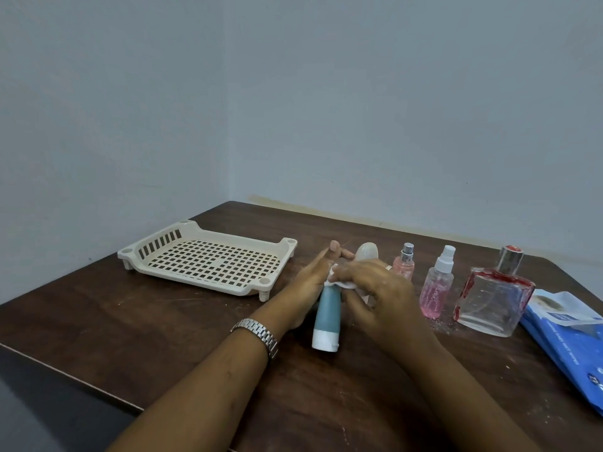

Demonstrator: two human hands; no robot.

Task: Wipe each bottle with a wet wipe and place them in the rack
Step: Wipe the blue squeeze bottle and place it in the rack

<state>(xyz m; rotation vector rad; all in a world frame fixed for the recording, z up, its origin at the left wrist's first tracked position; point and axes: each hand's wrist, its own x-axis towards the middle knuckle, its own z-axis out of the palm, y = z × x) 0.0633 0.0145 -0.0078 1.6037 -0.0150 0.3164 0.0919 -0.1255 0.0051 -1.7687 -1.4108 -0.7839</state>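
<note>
So the person's got the teal plastic tube bottle with a white cap [327, 313] in the middle of the dark brown wooden desk [195, 337]. It's tipped over at a slant. Its long axis runs front to back, the cap end pointing back at them and low by the desk, the far end up in their hands. The left hand [311, 277] grips it from the left side, thumb sticking up past the top. The right hand [375, 291] has its fingers curled around a crumpled white wet wipe [342, 283], pressing it on the upper part of the bottle.

The cream plastic rack with a grid floor [251, 288] sits off to the left, well apart from the bottle.

To the right there's a row: a whitish egg-shaped bottle [367, 252] just behind the hands, a small pink spray bottle [404, 264], a taller pink spray bottle [437, 288], a square clear glass bottle with red edges [496, 295], and then a blue wipes pack [567, 340] at the desk's edge. There's a silver watch [257, 332] on the left wrist.
</note>
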